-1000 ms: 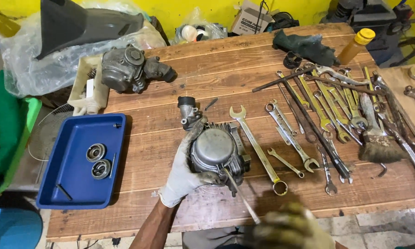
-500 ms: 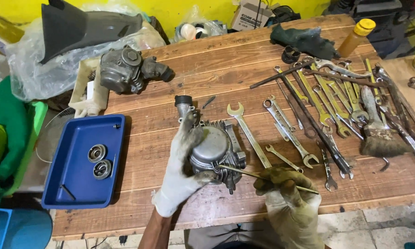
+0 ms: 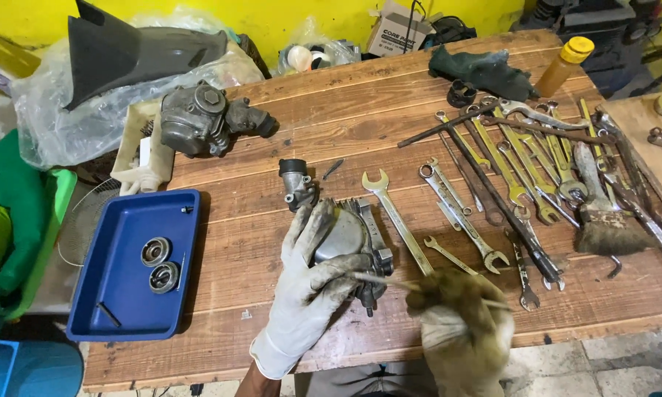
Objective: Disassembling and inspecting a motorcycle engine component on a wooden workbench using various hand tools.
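Note:
A grey metal engine part with a short pipe at its far end lies on the wooden table. My left hand, in a dirty white glove, lies over it and holds it down. My right hand, in a grimy glove, grips a thin rod-like tool. The tool's tip touches the near side of the part, under my left thumb.
A blue tray with two round bearings sits to the left. A second engine part lies at the back left. Several wrenches, a brush and a yellow-capped bottle fill the right side.
My right hand has come up from the table's near edge with the thin tool and put its tip against the part. My left hand has shifted further over the part.

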